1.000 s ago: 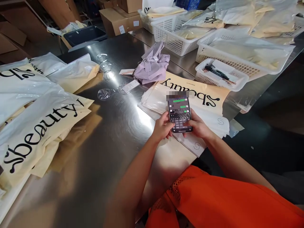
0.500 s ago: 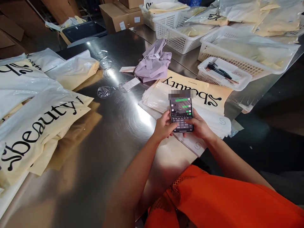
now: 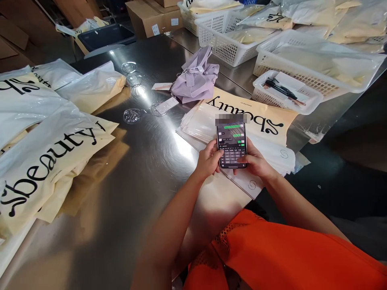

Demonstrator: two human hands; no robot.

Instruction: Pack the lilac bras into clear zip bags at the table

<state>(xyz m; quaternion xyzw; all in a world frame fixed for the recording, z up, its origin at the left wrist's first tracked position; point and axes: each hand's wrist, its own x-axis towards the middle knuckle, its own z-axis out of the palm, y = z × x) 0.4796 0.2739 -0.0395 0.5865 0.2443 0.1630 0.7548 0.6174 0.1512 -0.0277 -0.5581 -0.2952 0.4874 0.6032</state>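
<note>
A smartphone [image 3: 232,139] is held upright between both hands, its screen showing a chat with green bubbles and an on-screen keyboard. My left hand [image 3: 209,159] grips its left edge, the thumb over the keyboard's left side. On the other edge my right hand [image 3: 256,160] is closed round the phone, with its thumb over the lower right keys. Below and behind the phone lies a stack of printed plastic bags [image 3: 250,114] with black "sbeauty" lettering. Just beyond the stack rests a crumpled lilac garment [image 3: 195,78] with a white paper tag [image 3: 167,105].
Filled "sbeauty" bags [image 3: 57,157] cover the left of the metal table [image 3: 142,173]. Clear plastic rings [image 3: 132,115] lie near the garment. White baskets [image 3: 232,54] with bags stand at the back right, beside a small basket [image 3: 260,96] holding black markers [image 3: 281,89]. Cardboard boxes [image 3: 151,18] stand behind.
My left thumb has drawn back toward the phone's left edge. My right thumb has shifted lower on the keyboard. Both hands still hold the phone in nearly the same place.
</note>
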